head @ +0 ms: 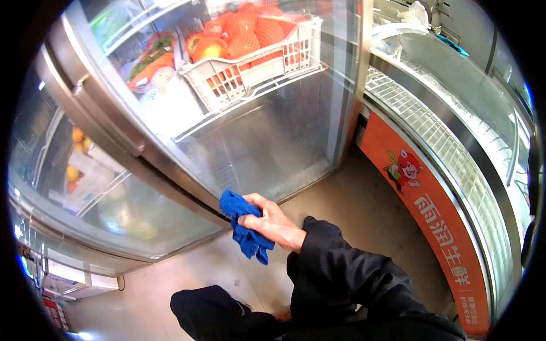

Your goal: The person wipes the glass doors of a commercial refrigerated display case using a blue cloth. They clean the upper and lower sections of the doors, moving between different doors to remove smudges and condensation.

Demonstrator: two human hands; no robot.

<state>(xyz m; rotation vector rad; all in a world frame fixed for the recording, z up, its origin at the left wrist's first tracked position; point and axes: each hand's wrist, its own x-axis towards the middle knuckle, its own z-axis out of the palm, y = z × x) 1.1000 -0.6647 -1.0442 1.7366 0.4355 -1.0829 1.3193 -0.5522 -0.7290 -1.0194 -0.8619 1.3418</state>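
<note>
My right hand (273,223) grips a crumpled blue cloth (245,226) between thumb and fingers. A loose end of the cloth hangs below the hand. In the picture the cloth overlaps the lower metal frame of a glass-door refrigerator (277,136); whether it touches the frame, I cannot tell. Between folds of dark clothing at the bottom shows a sliver of skin (282,315), perhaps my left hand, with no fingers visible. Behind the glass, a white plastic crate (251,79) of fruit in orange foam nets (243,34) stands on a wire shelf.
A second glass door (140,213) adjoins on the left, with orange fruit behind it. On the right stands a curved display case (443,115) with wire racks and an orange printed panel (426,213). Pale floor tiles (204,268) run below. My dark-clothed knee (209,307) is near the bottom.
</note>
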